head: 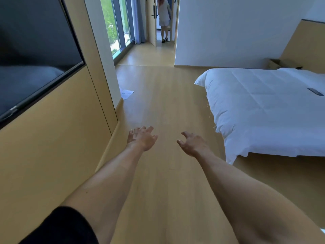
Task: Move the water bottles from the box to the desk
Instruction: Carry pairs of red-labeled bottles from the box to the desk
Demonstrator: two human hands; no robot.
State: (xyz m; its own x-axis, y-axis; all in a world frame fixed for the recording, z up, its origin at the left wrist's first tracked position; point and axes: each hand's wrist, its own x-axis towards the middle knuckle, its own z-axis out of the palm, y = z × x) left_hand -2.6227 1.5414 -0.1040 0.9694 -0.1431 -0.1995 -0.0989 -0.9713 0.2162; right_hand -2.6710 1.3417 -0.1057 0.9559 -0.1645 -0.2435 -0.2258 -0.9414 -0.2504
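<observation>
Pale wooden floor (163,106) runs ahead toward an open doorway, with both bare arms stretched out over it. Left hand (141,137) is held out palm down, fingers spread and loosely bent, its grip apart and holding nothing. Right hand (192,143) hovers just beside it, fingers and thumb likewise apart and empty (neither touches anything). No water bottle can be made out; one cardboard box (276,63) sits far beyond the right hand, behind the bed, its contents hidden. One bed (263,106) with a white duvet lies right of the right hand, one dark flat device (315,91) on it. One wall screen (35,50) hangs left of the left hand. One sheet of paper (127,93) lies on the floor ahead. One person (163,16) stands in the doorway.
</observation>
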